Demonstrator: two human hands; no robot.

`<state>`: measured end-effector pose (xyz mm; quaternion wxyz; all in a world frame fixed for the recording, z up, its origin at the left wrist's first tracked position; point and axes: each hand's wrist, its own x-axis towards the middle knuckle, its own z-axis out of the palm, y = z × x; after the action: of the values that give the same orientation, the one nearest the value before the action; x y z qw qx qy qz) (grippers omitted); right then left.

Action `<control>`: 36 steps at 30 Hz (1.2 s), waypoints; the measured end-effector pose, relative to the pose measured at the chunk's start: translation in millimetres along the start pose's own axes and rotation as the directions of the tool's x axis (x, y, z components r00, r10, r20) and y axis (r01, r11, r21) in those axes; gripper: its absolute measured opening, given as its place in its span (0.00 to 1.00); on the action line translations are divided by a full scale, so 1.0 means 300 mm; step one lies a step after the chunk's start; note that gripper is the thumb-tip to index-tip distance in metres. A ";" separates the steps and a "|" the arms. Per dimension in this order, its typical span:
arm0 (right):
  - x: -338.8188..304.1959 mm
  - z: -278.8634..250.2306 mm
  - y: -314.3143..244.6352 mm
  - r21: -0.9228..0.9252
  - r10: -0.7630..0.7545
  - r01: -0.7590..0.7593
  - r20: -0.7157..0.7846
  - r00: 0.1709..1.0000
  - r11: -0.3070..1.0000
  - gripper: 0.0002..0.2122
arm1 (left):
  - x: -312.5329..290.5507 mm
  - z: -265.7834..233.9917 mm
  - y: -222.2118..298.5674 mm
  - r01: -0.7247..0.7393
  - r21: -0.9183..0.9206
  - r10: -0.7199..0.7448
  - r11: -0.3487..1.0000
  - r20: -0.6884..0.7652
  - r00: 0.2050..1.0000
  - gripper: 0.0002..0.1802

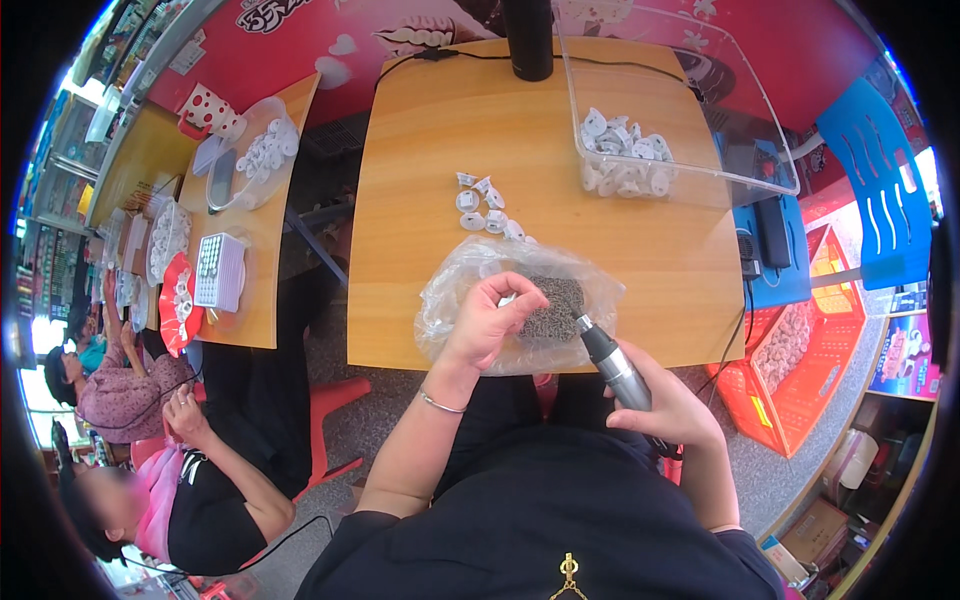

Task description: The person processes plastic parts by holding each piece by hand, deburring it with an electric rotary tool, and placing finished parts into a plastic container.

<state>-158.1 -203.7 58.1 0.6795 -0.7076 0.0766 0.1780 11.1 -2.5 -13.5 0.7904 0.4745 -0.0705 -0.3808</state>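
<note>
Red-pink wall point(290, 50) runs along the far side of the rm, beyond both hands; grey speckled floor point(380, 405) below. Main surface: plain wood table point(430, 120), just past the hands, mostly bare wood. 2nd table point(255, 325), well off to the L hand's point(490, 330) left, loaded w/ tubs & trays; co-worker in black top point(215, 525) sits nr it, another in patterned top point(125, 400) farther off. Blue chair point(850, 170) & orange crate point(735, 385) w/ pinkish bits stand right of the R hand point(670, 400), off the table. Clear tub point(790, 180) w/ white pcs sits beyond the R hand, nr table's far right. Clear plastic bag point(440, 310) lies open under the L hand, dark metal bits point(560, 295) in it, too small to ID. R hand wraps round a grey/blk power driver point(625, 380), tip just beside L fingertips. Loose white parts point(467, 200) lie just beyond the L hand; L hand's curled, thumb & forefinger together, pinching a small white pc point(507, 299), mostly hidden.
</note>
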 end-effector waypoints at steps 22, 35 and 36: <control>0.018 0.012 -0.024 -0.009 0.008 -0.007 0.050 0.999 1.000 0.42 | 0.021 0.014 0.016 0.015 0.044 -0.018 0.999 0.056 0.998 0.14; 0.017 0.011 -0.017 -0.062 0.015 -0.012 0.050 0.999 0.998 0.43 | 0.025 0.008 0.043 0.023 0.160 -0.038 0.987 0.092 0.995 0.14; 0.017 0.012 -0.019 -0.063 0.023 -0.020 0.045 0.999 0.998 0.43 | 0.027 0.001 0.041 0.021 0.163 -0.038 0.986 0.100 0.994 0.14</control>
<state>-151.9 -199.2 61.5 0.6568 -0.7233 0.0629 0.2038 23.1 -4.9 -5.5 0.7391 0.5176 -0.1348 -0.4095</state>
